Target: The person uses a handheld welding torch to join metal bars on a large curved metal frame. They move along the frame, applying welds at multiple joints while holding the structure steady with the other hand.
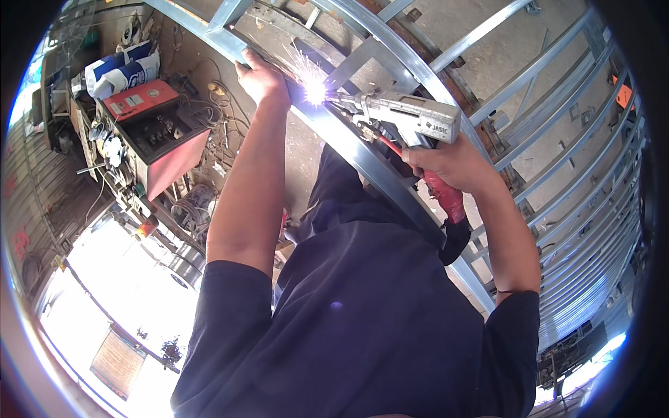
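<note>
Welding gun (411,114), gripped in the right hand (449,164), is pointed left — toward the left hand (264,79), set on the metal bar (348,144), grip unclear.

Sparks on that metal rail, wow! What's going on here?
A person grips a welding gun in the right hand, its tip at a bright, sparking glare on a silvery metal rail. The left hand touches the same rail, just left of the glare. More metal bars lie to the right, a red box to the left.
</note>
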`<state>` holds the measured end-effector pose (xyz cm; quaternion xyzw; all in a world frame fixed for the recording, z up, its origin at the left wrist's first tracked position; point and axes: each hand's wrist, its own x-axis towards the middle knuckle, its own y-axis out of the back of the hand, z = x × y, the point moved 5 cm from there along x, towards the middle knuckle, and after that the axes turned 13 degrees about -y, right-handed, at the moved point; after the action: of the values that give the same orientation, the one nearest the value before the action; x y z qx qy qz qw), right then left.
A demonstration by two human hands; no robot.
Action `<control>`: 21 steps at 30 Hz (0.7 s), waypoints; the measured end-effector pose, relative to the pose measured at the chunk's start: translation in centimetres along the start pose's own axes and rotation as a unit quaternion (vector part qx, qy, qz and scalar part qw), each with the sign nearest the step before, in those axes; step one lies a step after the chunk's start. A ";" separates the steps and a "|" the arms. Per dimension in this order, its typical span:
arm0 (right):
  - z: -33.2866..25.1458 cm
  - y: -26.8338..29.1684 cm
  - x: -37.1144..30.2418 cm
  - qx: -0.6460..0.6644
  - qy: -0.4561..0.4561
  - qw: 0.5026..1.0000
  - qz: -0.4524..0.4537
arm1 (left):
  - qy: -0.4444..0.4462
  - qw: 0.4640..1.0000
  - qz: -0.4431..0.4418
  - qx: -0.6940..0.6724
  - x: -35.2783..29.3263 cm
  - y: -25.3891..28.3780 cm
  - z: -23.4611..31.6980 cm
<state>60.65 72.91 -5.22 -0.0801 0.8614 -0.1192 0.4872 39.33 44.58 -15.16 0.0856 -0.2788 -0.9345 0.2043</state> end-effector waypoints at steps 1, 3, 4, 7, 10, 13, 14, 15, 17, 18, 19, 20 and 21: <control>0.0 0.0 0.0 -0.001 0.000 1.000 -0.003 | 0.002 1.000 0.002 -0.009 -0.1 0.0 0.2; 0.1 0.1 -0.1 -0.004 -0.005 1.000 0.001 | 0.011 1.000 0.002 -0.019 -0.6 0.0 0.6; 0.1 0.1 -0.2 -0.005 -0.007 1.000 0.003 | 0.018 1.000 0.001 -0.020 -1.4 0.2 2.3; 0.5 0.2 0.0 -0.011 -0.004 1.000 0.004 | 0.006 1.000 0.008 0.005 -0.9 0.2 1.5; 0.5 0.2 -0.1 -0.008 0.000 1.000 0.003 | -0.014 1.000 0.004 -0.022 0.4 0.0 -0.7; 0.5 0.2 -0.4 -0.006 -0.004 1.000 0.004 | -0.012 0.999 0.002 -0.053 0.5 -0.2 -1.3; 0.7 0.3 -0.3 -0.006 -0.006 1.000 0.007 | -0.009 0.998 0.003 -0.059 0.3 -0.3 -0.9; 0.8 0.4 -0.3 -0.005 -0.009 1.000 0.010 | -0.003 0.999 0.004 -0.054 0.2 -0.4 -0.7; 1.4 0.9 -0.5 -0.002 -0.019 1.000 0.019 | 0.008 0.999 0.006 -0.044 -0.4 -0.4 0.5; 2.0 1.4 -0.8 0.000 -0.027 0.999 0.025 | 0.006 0.999 0.004 -0.048 -0.4 -0.5 0.4; 2.6 1.9 -1.2 0.000 -0.035 0.999 0.028 | 0.004 0.999 0.007 -0.051 -0.3 -0.3 0.3; 2.8 2.4 -1.8 -0.005 -0.031 0.999 0.037 | 0.003 0.998 0.008 -0.055 -0.2 -0.1 0.2; 2.9 3.0 -2.6 -0.009 -0.027 0.999 0.045 | -0.002 1.000 0.015 -0.019 -0.1 0.1 0.2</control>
<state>64.39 76.06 -5.33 -0.0488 0.8516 -0.0866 0.5147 39.44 44.65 -14.98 0.0755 -0.2631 -0.9365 0.2190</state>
